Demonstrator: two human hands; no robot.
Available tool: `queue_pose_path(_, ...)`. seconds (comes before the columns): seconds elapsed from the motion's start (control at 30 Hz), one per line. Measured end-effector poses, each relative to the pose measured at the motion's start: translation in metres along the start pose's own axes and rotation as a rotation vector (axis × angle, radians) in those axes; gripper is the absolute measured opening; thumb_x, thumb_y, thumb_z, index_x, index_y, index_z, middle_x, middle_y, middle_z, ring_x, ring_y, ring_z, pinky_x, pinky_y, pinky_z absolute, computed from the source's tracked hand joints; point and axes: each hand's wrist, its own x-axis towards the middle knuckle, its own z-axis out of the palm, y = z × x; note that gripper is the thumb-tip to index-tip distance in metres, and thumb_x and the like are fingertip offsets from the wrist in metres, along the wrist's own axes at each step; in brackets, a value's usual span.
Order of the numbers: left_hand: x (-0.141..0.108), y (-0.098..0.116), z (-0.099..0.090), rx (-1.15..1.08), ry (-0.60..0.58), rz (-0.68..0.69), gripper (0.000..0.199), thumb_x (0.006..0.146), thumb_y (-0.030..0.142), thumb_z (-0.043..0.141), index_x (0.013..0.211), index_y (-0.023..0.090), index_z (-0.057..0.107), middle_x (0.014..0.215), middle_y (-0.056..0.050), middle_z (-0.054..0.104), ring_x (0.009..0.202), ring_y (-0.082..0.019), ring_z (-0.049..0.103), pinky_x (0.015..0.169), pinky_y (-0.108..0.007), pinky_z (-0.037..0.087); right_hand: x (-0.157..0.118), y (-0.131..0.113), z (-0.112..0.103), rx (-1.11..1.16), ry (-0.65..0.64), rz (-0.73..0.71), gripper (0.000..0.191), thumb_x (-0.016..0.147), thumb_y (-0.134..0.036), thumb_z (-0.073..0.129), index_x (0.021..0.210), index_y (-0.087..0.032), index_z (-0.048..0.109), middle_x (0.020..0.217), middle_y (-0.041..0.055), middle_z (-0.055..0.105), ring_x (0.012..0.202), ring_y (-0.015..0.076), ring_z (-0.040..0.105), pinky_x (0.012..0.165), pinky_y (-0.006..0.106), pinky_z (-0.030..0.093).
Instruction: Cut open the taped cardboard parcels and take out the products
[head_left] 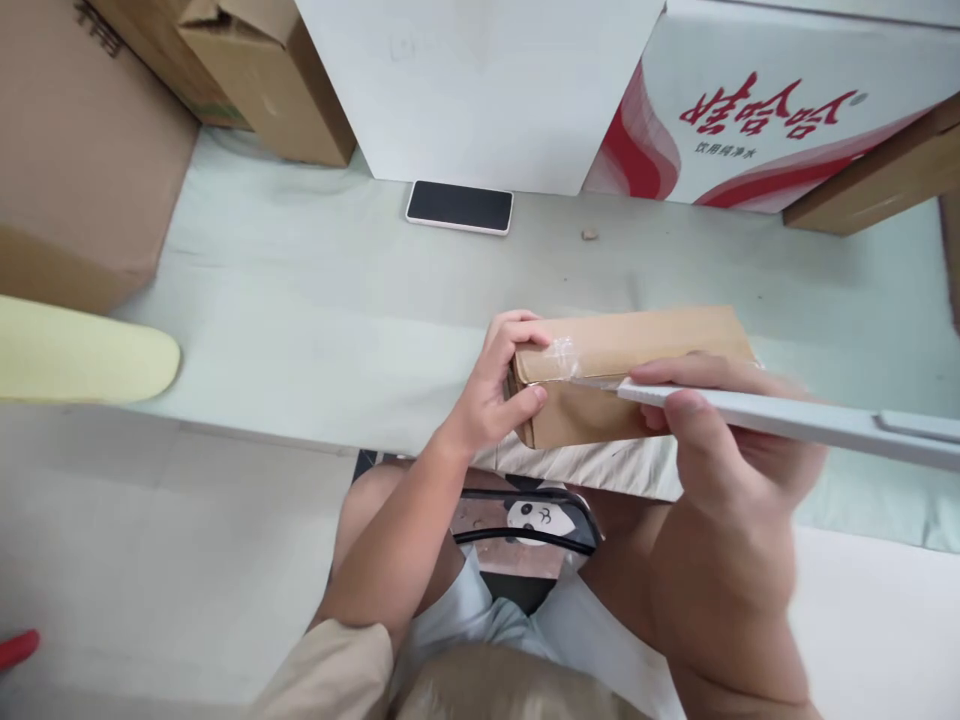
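Observation:
A small brown cardboard box (645, 335) is tilted over the front edge of the cloth-covered surface, with clear tape across its left end. My left hand (499, 385) grips that left end, thumb on the near face and fingers over the top. In my right hand (720, 430) is a white utility knife (795, 415), held between thumb and fingers. Its blade points left and touches the seam of the box near the tape. The fingers of my right hand rest close against the box's right part.
A phone (459, 207) lies before a large white box (480, 90). Beside it stands a red-and-white printed carton (750, 130). Brown cartons (90, 150) fill the back left, and a yellow rounded object (82, 355) juts in from the left. A small scrap (589, 234) lies behind the box.

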Motion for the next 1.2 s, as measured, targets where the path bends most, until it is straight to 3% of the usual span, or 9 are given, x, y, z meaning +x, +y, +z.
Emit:
queue_pose_path(0.17,0.001,0.003,0.002,0.001,0.012,-0.005,0.048,0.096,0.069,0.052,0.122,0.029,0.052,0.126,-0.013,0.057,0.131,-0.034,0.055,0.102,-0.050,0.052,0.001,0.002,-0.002,-0.057,-0.010,-0.048,0.008,0.090,-0.031,0.077,0.092,-0.034,0.084,0.079,-0.0019,0.078,0.060,0.0169,0.068,0.053,0.032,0.050)
queue_pose_path(0.57,0.003,0.002,0.002,0.015,0.019,-0.005,0.049,0.096,0.070,0.051,0.120,0.028,0.053,0.123,-0.012,0.057,0.129,-0.034,0.055,0.103,-0.050,0.051,0.000,0.002,0.002,-0.147,-0.066,-0.066,0.012,0.089,-0.025,0.079,0.093,-0.036,0.084,0.088,-0.0030,0.082,0.074,0.0208,0.077,0.063,0.036,0.059)
queue_pose_path(0.8,0.001,0.002,0.002,-0.026,0.009,0.016,0.044,0.097,0.065,0.053,0.121,0.029,0.054,0.125,-0.012,0.056,0.128,-0.034,0.055,0.103,-0.049,0.051,0.001,0.007,-0.002,-0.182,-0.056,-0.081,0.011,0.089,-0.022,0.076,0.086,-0.030,0.082,0.072,-0.0044,0.076,0.054,0.0128,0.062,0.049,0.031,0.043)
queue_pose_path(1.03,0.001,-0.002,0.003,0.017,0.000,0.034,0.047,0.097,0.066,0.049,0.125,0.028,0.049,0.128,-0.011,0.052,0.129,-0.032,0.052,0.107,-0.050,0.049,0.004,0.011,-0.002,-0.212,0.011,-0.098,0.017,0.089,-0.014,0.070,0.081,-0.024,0.079,0.068,-0.0045,0.070,0.057,0.0103,0.057,0.055,0.029,0.041)
queue_pose_path(1.2,0.001,-0.004,0.002,0.024,-0.014,0.073,0.045,0.098,0.063,0.049,0.128,0.029,0.049,0.128,-0.011,0.052,0.129,-0.032,0.051,0.107,-0.050,0.049,0.001,0.011,-0.005,-0.184,0.056,-0.066,0.012,0.088,-0.019,0.072,0.080,-0.024,0.078,0.067,-0.0038,0.066,0.058,0.0104,0.056,0.054,0.029,0.038)
